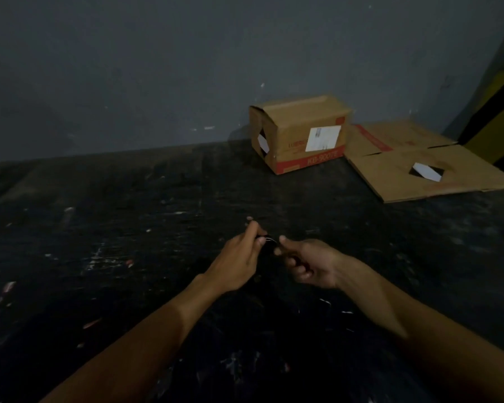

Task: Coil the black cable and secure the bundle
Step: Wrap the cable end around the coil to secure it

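Both hands pinch the black cable (269,241) between them: left hand (239,257), right hand (309,263). Dark tabletop (128,228) hides slack; loops could spring loose unnoticed.

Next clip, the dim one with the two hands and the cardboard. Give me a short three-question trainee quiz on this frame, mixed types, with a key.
1. True or false: the left hand and the right hand are close together above the dark floor, each with its grip closed on something thin and dark.
2. Multiple choice: the upright cardboard box stands
A. against the grey wall
B. in the left hand
C. on top of the flattened cardboard
3. Short answer: can the whole black cable be traced in this picture?

Key
1. True.
2. A.
3. No; only a short glinting bit shows between the hands, the rest is lost in the dark.
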`<state>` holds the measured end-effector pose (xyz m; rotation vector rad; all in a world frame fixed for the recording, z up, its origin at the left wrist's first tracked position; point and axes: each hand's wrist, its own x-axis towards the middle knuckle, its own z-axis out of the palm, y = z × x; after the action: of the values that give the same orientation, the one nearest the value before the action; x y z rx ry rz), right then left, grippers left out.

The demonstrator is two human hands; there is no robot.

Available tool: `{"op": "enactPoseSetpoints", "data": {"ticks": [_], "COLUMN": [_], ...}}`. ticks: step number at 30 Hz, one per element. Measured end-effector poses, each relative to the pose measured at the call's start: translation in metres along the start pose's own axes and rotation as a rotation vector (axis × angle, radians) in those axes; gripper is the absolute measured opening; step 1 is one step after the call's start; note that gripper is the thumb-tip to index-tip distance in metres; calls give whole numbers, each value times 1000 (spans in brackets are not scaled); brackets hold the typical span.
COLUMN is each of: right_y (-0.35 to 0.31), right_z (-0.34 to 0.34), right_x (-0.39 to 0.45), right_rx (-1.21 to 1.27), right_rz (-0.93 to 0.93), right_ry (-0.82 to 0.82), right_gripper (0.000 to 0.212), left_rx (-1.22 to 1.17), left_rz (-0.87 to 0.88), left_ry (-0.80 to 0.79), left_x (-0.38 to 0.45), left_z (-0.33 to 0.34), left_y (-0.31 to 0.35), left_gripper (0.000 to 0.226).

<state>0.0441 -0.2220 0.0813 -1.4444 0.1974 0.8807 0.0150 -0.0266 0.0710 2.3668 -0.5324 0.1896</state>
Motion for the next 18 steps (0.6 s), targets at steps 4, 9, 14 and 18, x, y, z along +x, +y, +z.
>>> {"op": "enactPoseSetpoints", "data": {"ticks": [4, 9, 14, 18], "right_y": [38, 81, 95, 91], "right_z": [-31, -53, -40, -35], "right_x": [7, 12, 18, 19], "right_rx": [-611, -1154, -1323, -1365], "right_rz": [-122, -6, 17, 0], "right_ry": [280, 318, 352, 339], "right_gripper": [21, 24, 37, 31], "left_rx": [-143, -414, -551, -630], "left_rz": [-240, -540, -712, -807], "left_ry": [57, 187, 179, 168], "left_x": [-10, -15, -15, -16], "left_z": [21, 44, 54, 56], "left_y": [-20, -33, -38, -41], "left_gripper": [12, 16, 17, 16]}}
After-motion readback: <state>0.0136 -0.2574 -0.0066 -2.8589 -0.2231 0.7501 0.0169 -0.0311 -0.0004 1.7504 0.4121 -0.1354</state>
